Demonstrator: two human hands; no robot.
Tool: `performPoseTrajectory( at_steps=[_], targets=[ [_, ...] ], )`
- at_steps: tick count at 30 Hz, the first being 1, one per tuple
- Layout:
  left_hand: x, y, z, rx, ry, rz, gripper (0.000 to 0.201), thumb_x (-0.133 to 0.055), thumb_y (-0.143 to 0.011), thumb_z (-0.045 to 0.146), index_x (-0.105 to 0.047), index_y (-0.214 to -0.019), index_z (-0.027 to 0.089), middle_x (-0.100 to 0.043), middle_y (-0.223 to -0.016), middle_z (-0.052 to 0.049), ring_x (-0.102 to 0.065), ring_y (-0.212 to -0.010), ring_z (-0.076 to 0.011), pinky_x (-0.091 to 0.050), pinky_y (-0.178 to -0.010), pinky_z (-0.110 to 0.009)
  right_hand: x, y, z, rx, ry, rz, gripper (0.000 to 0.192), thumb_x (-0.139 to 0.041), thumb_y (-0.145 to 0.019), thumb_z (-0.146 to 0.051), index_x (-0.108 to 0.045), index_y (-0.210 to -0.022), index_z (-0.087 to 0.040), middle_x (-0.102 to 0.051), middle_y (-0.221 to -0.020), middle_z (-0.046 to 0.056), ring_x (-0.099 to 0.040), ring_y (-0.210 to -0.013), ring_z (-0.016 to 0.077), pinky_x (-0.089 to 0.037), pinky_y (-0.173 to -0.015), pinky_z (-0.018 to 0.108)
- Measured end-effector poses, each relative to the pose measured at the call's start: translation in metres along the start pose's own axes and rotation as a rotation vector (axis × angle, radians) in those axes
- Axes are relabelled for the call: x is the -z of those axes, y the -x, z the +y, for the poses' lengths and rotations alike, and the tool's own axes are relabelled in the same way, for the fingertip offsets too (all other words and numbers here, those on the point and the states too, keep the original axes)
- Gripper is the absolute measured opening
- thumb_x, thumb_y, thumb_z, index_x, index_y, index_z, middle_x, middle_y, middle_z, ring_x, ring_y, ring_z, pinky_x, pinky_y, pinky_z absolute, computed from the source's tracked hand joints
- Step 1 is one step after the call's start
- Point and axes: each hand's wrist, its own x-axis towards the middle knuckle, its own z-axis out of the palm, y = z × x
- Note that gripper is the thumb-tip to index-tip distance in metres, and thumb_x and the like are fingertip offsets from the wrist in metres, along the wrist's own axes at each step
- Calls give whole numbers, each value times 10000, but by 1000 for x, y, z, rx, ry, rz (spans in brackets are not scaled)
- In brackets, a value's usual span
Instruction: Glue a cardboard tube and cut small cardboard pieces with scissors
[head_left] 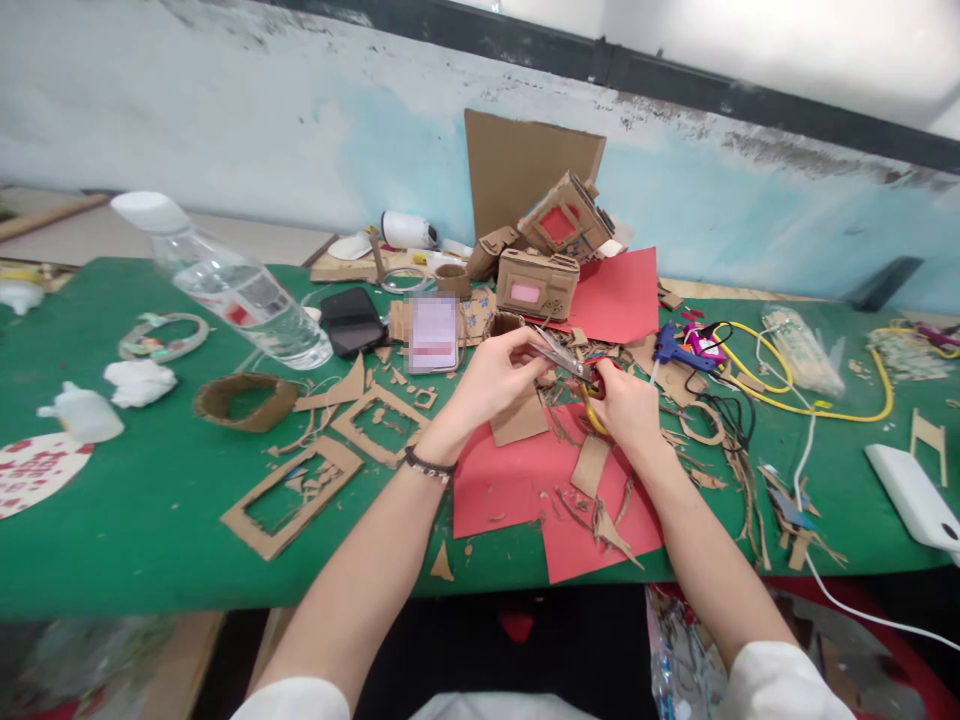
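My right hand (624,402) is closed around the handles of a pair of scissors (564,357), whose metal blades point up and left. Close to the blades, my left hand (501,378) has its fingers pinched; what lies between them is too small to make out. Below the hands, red paper sheets (499,492) carry cardboard pieces, among them a small rectangle (591,466) and torn strips. Just behind the hands stands a cardboard model with a pink window (537,284). A second cardboard model (566,217) with a red front leans tilted behind it.
Left are cut cardboard frames (341,465), a cardboard ring (246,402), a water bottle (232,290) and a phone (433,335). A blue glue gun (681,348), yellow cable (840,412), bag of sticks (802,348) and white power bank (911,495) lie right, on the green table (150,540).
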Motion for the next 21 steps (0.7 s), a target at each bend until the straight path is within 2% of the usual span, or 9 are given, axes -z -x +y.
performPoseTrajectory(
  at_steps=[7, 15, 21],
  targets=[
    [4, -2, -1, 50, -51, 19, 151, -749, -844, 254, -787, -959, 163, -848, -962, -60, -787, -865, -202, -617, -852, -313, 6, -1, -1, 15, 13, 25, 269, -628, -1038, -438, -720, -1127, -201, -832, -947, 98, -742, -843, 251, -253, -674, 334],
    [7, -1, 8, 95, -51, 28, 193, -777, -815, 289, -813, -946, 152, -858, -970, -72, -787, -872, -212, -632, -869, -323, 3, 0, 1, 25, 16, 105, 234, -626, -1030, -417, -714, -1075, -205, -822, -925, 89, -736, -850, 243, -251, -678, 332],
    [10, -2, 7, 79, -13, 30, 204, -800, -800, 295, -846, -942, 156, -868, -965, -69, -797, -870, -215, -662, -901, -340, 7, 1, 0, 18, 17, 91, 212, -637, -1013, -380, -725, -1076, -197, -823, -942, 109, -730, -876, 247, -263, -686, 334]
  ],
)
